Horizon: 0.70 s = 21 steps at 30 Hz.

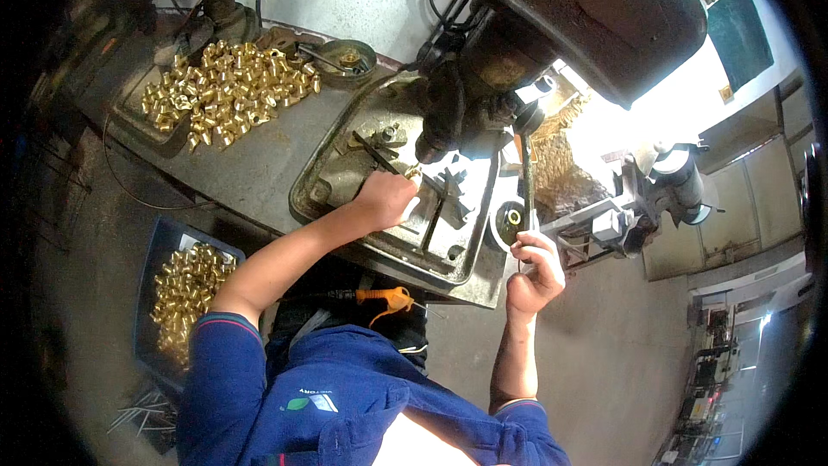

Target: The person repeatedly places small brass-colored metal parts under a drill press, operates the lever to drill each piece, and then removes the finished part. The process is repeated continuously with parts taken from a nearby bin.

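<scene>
My left hand (385,200) is closed at the middle of the drill press table (341,181), its fingertips round a small brass fitting (415,174). Most of that fitting is hidden by the fingers and glare. Just above it hangs the dark spindle (435,142) of the drill press (509,60). On the right, my right hand (536,272) is wrapped round the lower end of the long feed lever (528,181). Dark clamp bars (375,153) are fixed to the table beside my left hand.
A heap of brass fittings (233,86) lies at the back left of the bench (250,168), beside a round metal dish (345,60). More fittings fill a blue bin (155,267) at lower left. An orange air gun (388,298) hangs at the bench's front edge. Another machine (638,198) stands right.
</scene>
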Each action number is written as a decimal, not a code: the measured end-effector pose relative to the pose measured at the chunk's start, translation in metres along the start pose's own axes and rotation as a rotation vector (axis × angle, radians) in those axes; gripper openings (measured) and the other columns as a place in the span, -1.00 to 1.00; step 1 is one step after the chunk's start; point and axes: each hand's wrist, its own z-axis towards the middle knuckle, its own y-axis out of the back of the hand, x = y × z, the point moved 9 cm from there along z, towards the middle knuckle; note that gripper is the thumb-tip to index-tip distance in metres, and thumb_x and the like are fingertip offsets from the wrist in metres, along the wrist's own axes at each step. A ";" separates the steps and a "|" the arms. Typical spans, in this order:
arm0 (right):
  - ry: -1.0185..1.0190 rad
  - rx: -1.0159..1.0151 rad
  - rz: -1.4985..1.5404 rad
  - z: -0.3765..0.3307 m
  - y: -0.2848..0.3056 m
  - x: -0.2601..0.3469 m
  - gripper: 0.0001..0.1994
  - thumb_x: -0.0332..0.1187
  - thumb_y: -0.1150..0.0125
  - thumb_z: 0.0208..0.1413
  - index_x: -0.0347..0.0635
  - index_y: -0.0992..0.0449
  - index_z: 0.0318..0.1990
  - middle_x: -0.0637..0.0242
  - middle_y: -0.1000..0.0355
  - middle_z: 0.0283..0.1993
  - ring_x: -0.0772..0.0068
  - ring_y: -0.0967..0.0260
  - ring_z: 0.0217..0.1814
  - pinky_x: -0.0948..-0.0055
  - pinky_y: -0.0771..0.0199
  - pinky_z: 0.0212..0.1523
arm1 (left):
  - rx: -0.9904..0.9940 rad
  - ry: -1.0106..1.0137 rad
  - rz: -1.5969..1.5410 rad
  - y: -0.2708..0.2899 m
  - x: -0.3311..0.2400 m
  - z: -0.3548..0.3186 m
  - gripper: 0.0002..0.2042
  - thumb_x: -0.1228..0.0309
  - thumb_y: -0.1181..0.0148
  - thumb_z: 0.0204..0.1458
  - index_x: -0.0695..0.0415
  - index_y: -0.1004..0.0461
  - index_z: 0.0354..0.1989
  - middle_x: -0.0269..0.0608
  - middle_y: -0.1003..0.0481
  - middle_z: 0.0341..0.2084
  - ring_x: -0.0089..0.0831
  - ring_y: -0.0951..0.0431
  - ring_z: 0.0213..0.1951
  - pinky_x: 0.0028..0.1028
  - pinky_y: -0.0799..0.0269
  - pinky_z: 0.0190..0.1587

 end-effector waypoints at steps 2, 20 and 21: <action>0.012 -0.006 0.004 0.002 0.002 0.003 -0.66 -0.67 0.21 -0.62 -0.40 -0.43 -0.54 0.08 -0.44 -0.30 0.36 -0.39 -0.34 0.53 -0.35 -0.26 | -0.001 -0.020 -0.012 0.001 -0.001 -0.001 -0.75 0.21 -0.07 -0.07 0.18 -0.40 -0.51 -0.03 -0.46 -0.63 -0.09 -0.50 -0.49 -0.16 -0.35 -0.43; 0.278 -0.120 -0.188 0.010 0.025 0.043 -0.76 -0.45 -0.07 -0.10 -0.45 -0.47 -0.27 -0.12 -0.28 0.00 0.13 -0.34 -0.05 0.39 -0.41 -0.11 | -0.148 -0.089 -0.075 0.008 0.002 -0.003 -0.75 0.21 -0.09 -0.09 0.17 -0.42 -0.49 -0.04 -0.43 -0.66 -0.07 -0.47 -0.51 -0.15 -0.33 -0.45; 0.286 -0.142 -0.209 0.011 0.027 0.044 -0.75 -0.42 -0.10 -0.09 -0.45 -0.47 -0.27 -0.12 -0.28 0.00 0.13 -0.34 -0.06 0.39 -0.41 -0.11 | -0.162 -0.099 -0.083 0.010 0.001 -0.004 -0.75 0.20 -0.09 -0.09 0.17 -0.42 -0.49 -0.04 -0.43 -0.66 -0.07 -0.47 -0.51 -0.15 -0.33 -0.45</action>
